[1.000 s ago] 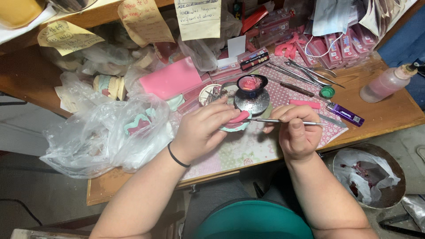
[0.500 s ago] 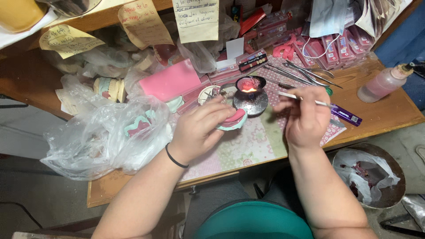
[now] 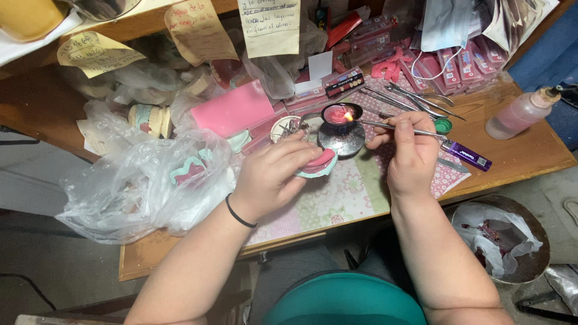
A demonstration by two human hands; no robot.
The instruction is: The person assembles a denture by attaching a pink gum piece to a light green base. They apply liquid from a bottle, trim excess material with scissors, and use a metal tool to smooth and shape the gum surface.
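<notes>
My left hand (image 3: pixel 270 174) grips a dental cast (image 3: pixel 318 164), pale green with pink wax on top, just over the patterned mat (image 3: pixel 343 198). My right hand (image 3: pixel 409 150) pinches a thin metal instrument (image 3: pixel 385 125) whose tip points left into the small flame of a black burner (image 3: pixel 341 114) on a round metal base. The two hands are close together, with the burner just behind them.
A crumpled clear plastic bag (image 3: pixel 138 186) holding more casts lies at the left. Behind it lie a pink wax block (image 3: pixel 232 109), metal tools (image 3: pixel 415 97), a purple lighter (image 3: pixel 466 155) and a pink liquid bottle (image 3: pixel 518 114). A bin (image 3: pixel 506 241) sits lower right. Paper notes hang above.
My right hand has lifted the instrument from beside the cast and moved its tip up into the burner flame. My left hand has kept hold of the cast.
</notes>
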